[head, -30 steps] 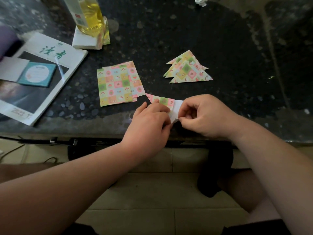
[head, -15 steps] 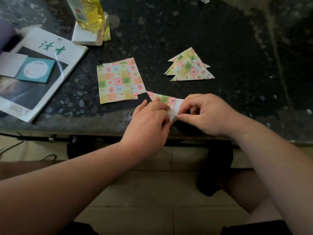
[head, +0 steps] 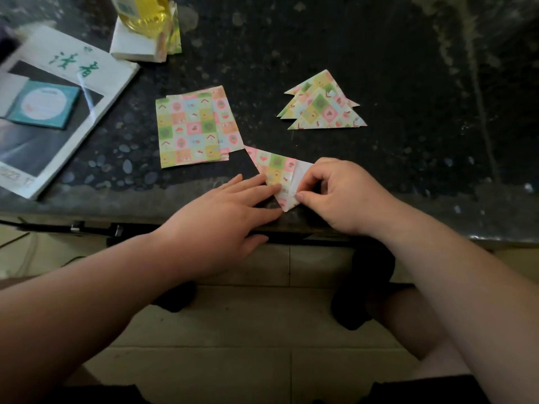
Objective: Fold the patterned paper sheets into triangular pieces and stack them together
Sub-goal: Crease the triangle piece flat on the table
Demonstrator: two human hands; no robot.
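The white flap of the partly folded sheet (head: 277,167), lower centre of the frame at the table (head: 408,170) edge, was pinched by the curled fingers (head: 302,196) of the right hand (head: 341,196). Its patterned part was pressed down by the straight fingers of the left hand (head: 221,217). The paper was judged light, thin and easily creased, and best taken at corners. Half a second earlier, the left fingers were curled. Unfolded sheets (head: 189,129) lay centre-left and finished triangles (head: 323,106) upper right.

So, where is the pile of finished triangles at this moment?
In the head view, the pile of folded triangles lies on the dark table, right of the unfolded patterned sheets and beyond the right hand, touching neither.
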